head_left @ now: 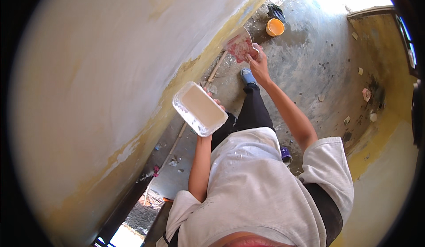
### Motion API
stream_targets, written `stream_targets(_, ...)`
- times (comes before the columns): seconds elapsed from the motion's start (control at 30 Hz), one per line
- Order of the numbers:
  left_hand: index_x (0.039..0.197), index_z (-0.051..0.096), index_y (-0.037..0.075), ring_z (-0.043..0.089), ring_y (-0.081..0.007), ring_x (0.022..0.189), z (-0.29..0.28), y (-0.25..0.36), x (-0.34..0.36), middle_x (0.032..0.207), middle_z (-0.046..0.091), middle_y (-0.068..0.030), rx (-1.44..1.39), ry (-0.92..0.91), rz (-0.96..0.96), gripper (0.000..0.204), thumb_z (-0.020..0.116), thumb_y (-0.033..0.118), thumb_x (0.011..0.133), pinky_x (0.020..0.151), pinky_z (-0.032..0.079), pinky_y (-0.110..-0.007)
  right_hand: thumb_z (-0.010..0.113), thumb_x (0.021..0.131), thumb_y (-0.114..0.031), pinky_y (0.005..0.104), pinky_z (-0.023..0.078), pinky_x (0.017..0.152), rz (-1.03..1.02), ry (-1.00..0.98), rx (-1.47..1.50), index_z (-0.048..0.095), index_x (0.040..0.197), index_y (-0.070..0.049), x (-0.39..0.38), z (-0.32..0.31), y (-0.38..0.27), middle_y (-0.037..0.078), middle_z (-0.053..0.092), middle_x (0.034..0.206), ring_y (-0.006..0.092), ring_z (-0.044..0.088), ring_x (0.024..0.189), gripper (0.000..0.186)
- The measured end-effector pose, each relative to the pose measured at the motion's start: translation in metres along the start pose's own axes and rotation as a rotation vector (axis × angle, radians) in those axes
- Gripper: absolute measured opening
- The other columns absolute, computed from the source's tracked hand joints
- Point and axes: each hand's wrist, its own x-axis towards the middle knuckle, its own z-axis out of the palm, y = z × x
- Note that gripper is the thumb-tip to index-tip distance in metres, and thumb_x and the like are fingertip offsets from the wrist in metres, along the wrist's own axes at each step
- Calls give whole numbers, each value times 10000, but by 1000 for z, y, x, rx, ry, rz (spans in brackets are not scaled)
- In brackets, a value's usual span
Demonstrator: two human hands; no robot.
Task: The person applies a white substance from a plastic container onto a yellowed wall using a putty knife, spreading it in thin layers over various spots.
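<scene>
My left hand (215, 100) holds a white rectangular tray (200, 108) of smooth off-white paste from beneath, its fingers showing along the right side. My right hand (258, 60) is closed on a flat, pale scraper blade (239, 44) smeared with reddish stains, held beside the yellow-stained lower part of the wall (106, 70) on my left. Whether the blade touches that wall I cannot tell. A blue slipper (248, 76) is on my foot below the right hand.
An orange bucket (275, 27) and a dark bag (275, 11) stand ahead by the wall. A long pole (180, 134) lies along its base. A purple can (285, 156) is beside me. Small debris is scattered on the concrete floor (301, 65); a yellowish wall (380, 34) curves at right.
</scene>
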Motion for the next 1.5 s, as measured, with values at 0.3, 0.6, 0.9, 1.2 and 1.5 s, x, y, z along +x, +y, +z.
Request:
stream_targets(0.3, 1395, 371, 161, 512, -278, 1014, -42, 37, -31, 1174, 542, -41, -20, 148, -21, 609, 524, 469, 893, 911, 383, -480, 562, 874, -144, 394, 462, 566, -239, 395, -811, 655, 1098, -81, 142, 4, 92, 247, 598, 733, 352, 625, 640, 251)
stream_targets(0.6, 1384, 375, 173, 494, -280, 1017, -91, 93, -88, 1180, 513, -37, -71, 167, 50, 647, 535, 523, 864, 920, 357, -494, 619, 678, -6, 396, 463, 536, -176, 428, -640, 591, 1247, -162, 29, 208, 176, 217, 608, 719, 315, 600, 570, 591)
stream_targets(0.9, 1376, 366, 174, 469, -242, 1063, -67, 93, -74, 1207, 497, -17, 6, 42, 14, 668, 573, 517, 842, 936, 339, -471, 610, 793, -105, 463, 498, 598, 44, 278, -725, 567, 1248, -171, -73, 173, 222, 189, 624, 719, 378, 622, 649, 462)
stream_targets(1.2, 1379, 355, 198, 468, -248, 1046, -49, 82, -70, 1187, 502, -22, -51, 55, -11, 670, 591, 505, 831, 918, 341, -473, 569, 869, -230, 404, 445, 566, -43, 726, -670, 694, 1048, -140, 157, 44, 98, 213, 603, 683, 300, 595, 572, 237)
stream_targets(1.5, 1368, 368, 205, 467, -235, 1043, -62, 94, -74, 1189, 502, -16, 2, 92, 16, 662, 590, 513, 826, 916, 344, -468, 576, 762, -42, 372, 470, 549, -145, 564, -602, 625, 1208, -187, 85, 142, 142, 185, 650, 796, 254, 589, 582, 472)
